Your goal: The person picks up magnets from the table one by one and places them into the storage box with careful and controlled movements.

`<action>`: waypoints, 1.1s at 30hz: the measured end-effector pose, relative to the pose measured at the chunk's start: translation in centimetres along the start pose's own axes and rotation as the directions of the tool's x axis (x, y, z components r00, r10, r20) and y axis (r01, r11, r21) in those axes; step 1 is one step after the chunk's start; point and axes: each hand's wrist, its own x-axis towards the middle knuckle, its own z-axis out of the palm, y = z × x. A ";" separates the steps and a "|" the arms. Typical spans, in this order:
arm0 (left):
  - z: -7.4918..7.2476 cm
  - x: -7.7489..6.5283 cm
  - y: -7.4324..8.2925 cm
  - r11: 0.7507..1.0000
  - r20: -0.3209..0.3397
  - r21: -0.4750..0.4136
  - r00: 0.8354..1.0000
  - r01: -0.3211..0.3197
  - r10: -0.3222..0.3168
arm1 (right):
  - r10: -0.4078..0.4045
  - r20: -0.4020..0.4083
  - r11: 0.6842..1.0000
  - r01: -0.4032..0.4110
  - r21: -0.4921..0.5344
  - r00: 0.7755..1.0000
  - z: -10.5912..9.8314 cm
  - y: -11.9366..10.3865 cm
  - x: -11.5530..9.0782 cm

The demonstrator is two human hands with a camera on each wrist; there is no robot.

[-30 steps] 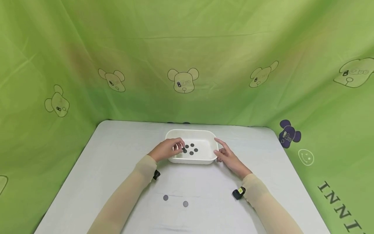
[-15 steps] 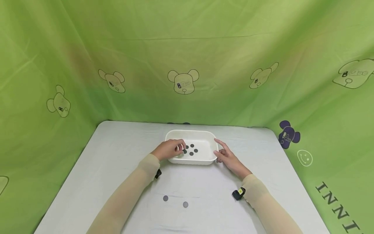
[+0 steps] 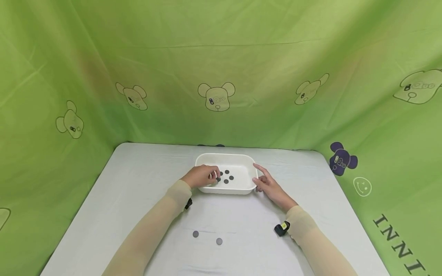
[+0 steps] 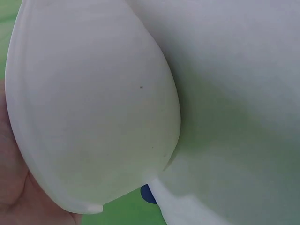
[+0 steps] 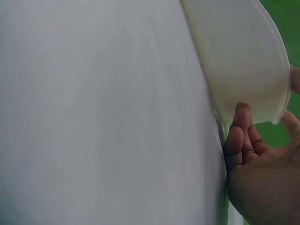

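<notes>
A white oblong plastic container [image 3: 241, 189] stands on the table, with several small dark grey round discs [image 3: 226, 171] lying on its floor. My left hand [image 3: 202, 176] reaches over its left end, thumb and fingertips together at a dark disc [image 3: 218, 179], which they seem to pinch; the curled fingers partly hide it. In the left wrist view, the container's outer wall [image 4: 103, 93] covers most of that hand. My right hand [image 3: 271, 187] holds the container's right end, thumb and forefinger at the rim. The right wrist view shows its other fingers [image 5: 242, 117] against the outer wall.
Two loose grey discs, one left [image 3: 195, 234] and one right [image 3: 219, 241], lie on the white-covered table [image 3: 248, 234] nearer my body. Green curtains [image 3: 217, 126] with printed bear heads surround the table's back and sides. A black wrist camera [image 3: 282, 228] sits at my right sleeve.
My left hand has shifted slightly right within the container, and its thumb and fingertips have drawn closer together at the disc. My right hand, the container and the two loose discs stay put.
</notes>
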 end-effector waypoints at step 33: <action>0.3 1.0 -0.1 0.996 0.062 0.089 0.998 0.008 -0.014 | -0.009 0.002 1.000 0.009 0.010 1.000 0.0 0.1 0.0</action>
